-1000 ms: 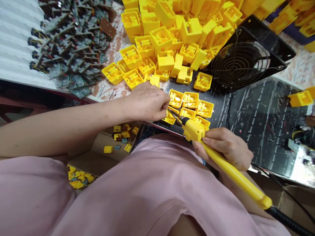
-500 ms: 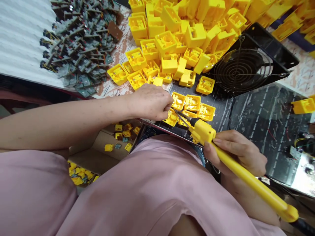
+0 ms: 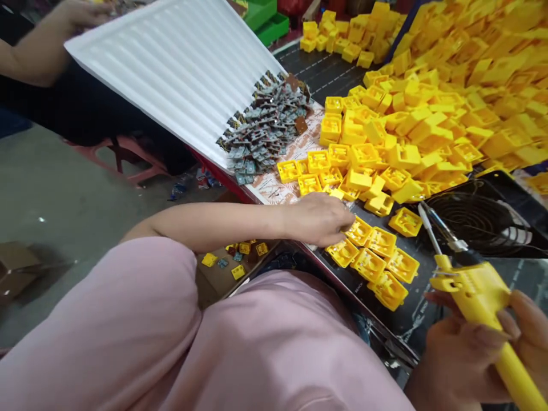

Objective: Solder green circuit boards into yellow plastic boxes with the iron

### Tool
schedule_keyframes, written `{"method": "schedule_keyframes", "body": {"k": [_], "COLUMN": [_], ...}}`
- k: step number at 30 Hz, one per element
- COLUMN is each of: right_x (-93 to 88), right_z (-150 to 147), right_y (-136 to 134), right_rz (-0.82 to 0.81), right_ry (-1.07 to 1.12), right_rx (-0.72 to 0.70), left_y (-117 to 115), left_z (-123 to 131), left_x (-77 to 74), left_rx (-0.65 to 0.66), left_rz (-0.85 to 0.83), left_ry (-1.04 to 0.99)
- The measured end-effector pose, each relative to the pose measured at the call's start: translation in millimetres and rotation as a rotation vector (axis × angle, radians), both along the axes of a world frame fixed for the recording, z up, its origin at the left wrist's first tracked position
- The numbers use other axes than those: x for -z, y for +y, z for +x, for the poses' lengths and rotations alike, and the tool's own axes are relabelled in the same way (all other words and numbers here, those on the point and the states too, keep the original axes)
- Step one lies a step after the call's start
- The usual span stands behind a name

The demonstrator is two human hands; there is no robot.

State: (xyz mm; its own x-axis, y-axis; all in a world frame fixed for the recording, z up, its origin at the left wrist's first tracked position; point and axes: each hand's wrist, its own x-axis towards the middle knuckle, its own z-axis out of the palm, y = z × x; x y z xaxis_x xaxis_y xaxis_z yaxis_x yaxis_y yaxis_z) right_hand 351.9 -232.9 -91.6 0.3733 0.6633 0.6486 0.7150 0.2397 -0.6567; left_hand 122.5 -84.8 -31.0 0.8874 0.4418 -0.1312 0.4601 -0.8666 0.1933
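Observation:
My right hand (image 3: 466, 354) is wrapped round the handle of a yellow soldering iron (image 3: 475, 288), which has a thin feed tube beside its metal tip. The iron points up and away, its tip raised near a black fan. My left hand (image 3: 319, 220) rests at the table edge with fingers curled down against the nearest yellow plastic housings; whatever is between its fingertips is hidden. Several open yellow housings (image 3: 369, 264) sit in a close group just right of that hand, their hollow sides up. A single yellow housing (image 3: 405, 222) lies apart, behind the group.
A large heap of yellow housings (image 3: 423, 120) covers the back right. The black fan (image 3: 475, 220) stands at the right. Circuit boards (image 3: 269, 128) are piled on a white ridged sheet (image 3: 171, 74). Another person's arm (image 3: 47, 48) is at the upper left. A pink stool (image 3: 122, 162) stands below.
The view has swung left. My right hand has drawn the soldering iron back from the housings to the right, tip now up. My left hand stays by the housings, and one more housing shows in the group.

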Motion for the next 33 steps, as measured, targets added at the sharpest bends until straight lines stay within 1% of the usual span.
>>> {"method": "schedule_keyframes", "body": {"k": [1,2,4,5,6,8,9,10,11,12,14,17,22,24,25,28,30,31,33], "right_x": [-1.5,-2.0,-0.5,0.7,1.7,1.4,0.0,-2.2,-4.8,-7.5,-12.4,-16.9,-15.6,-10.5,-6.8,7.2,15.8,18.8,20.9], "right_z": [-4,-6,-7,-6,-4,-2,-3,-4,-6,-8,-12,-15,-15,-12,-10,2,11,14,16], "right_y": [0,-2,-13,-20,-27,-38,-41,-42,-41,-39,-32,-25,-29,-36,-40,-51,-54,-53,-50], "right_rz": [-0.009,-0.018,-0.022,-0.008,0.02,0.062,0.064,0.057,0.047,0.039,0.056,0.09,0.093,0.085,0.088,0.069,0.03,0.027,0.06], "right_ry": [-0.014,-0.029,-0.069,-0.1,-0.146,-0.281,-0.353,-0.412,-0.449,-0.464,-0.455,-0.432,-0.406,-0.431,-0.453,-0.47,-0.425,-0.408,-0.412], "right_rx": [0.014,0.028,0.063,0.087,0.118,0.177,0.185,0.173,0.144,0.106,0.051,0.038,-0.002,0.027,0.057,0.164,0.187,0.184,0.157], "left_y": [9,21,49,62,73,89,93,94,94,93,89,88,105,108,108,105,101,99,94], "left_z": [-15,-34,-78,-102,-123,-156,-167,-175,-180,-183,-186,-184,-170,-163,-162,-161,-163,-163,-159], "left_x": [-1.9,-4.5,-10.8,-14.2,-17.2,-20.7,-20.6,-19.3,-17.0,-14.1,-8.6,-5.7,-10.1,-15.0,-18.6,-33.1,-42.3,-45.5,-47.7], "left_rx": [-0.074,-0.177,-0.433,-0.512,-0.579,-0.705,-0.762,-0.799,-0.827,-0.869,-0.903,-0.914,-0.946,-0.933,-0.915,-0.903,-0.904,-0.899,-0.901], "left_rz": [0.077,0.176,0.402,0.465,0.503,0.488,0.464,0.439,0.44,0.465,0.556,0.627,0.6,0.544,0.484,0.29,0.237,0.223,0.206], "left_ry": [-0.046,-0.072,-0.064,-0.052,-0.02,0.152,0.227,0.238,0.198,0.152,0.054,-0.166,-0.579,-0.637,-0.57,-0.175,0.041,0.113,0.171]}}
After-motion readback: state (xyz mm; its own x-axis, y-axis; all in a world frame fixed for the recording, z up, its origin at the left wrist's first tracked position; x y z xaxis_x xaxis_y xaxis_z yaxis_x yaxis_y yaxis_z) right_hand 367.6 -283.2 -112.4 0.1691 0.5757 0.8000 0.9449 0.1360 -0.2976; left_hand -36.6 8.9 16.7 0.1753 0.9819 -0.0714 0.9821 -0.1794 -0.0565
